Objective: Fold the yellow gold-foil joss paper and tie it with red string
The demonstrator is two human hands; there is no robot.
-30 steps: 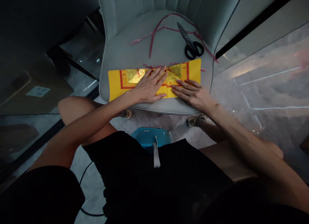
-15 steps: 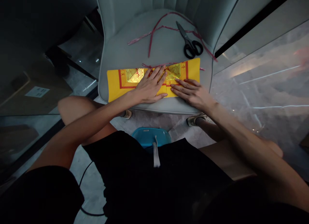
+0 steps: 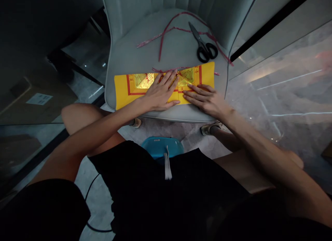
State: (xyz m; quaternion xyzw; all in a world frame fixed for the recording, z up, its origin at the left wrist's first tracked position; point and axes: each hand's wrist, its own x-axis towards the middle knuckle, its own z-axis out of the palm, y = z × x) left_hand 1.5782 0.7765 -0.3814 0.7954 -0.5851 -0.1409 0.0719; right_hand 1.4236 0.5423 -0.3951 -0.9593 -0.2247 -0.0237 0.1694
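Across the front of a grey chair seat lies a folded sheet of yellow joss paper (image 3: pixel 120 92), with red borders and gold foil panels. My left hand (image 3: pixel 162 92) rests flat on its middle, fingers stretched toward the far edge and covering part of the print. Just to the right, my right hand (image 3: pixel 203 99) presses on the near part of the paper with fingers extended. Behind the paper, a thin red plastic ribbon (image 3: pixel 184 67) shows along the fold; its course under the paper is hidden.
On the grey chair (image 3: pixel 137 61), black-handled scissors (image 3: pixel 202 45) and loose red ribbon strips (image 3: pixel 162 40) lie beyond the paper. Under my lap is a blue plastic stool (image 3: pixel 163 146). A cardboard box (image 3: pixel 52 85) shows at the left, beside glass.
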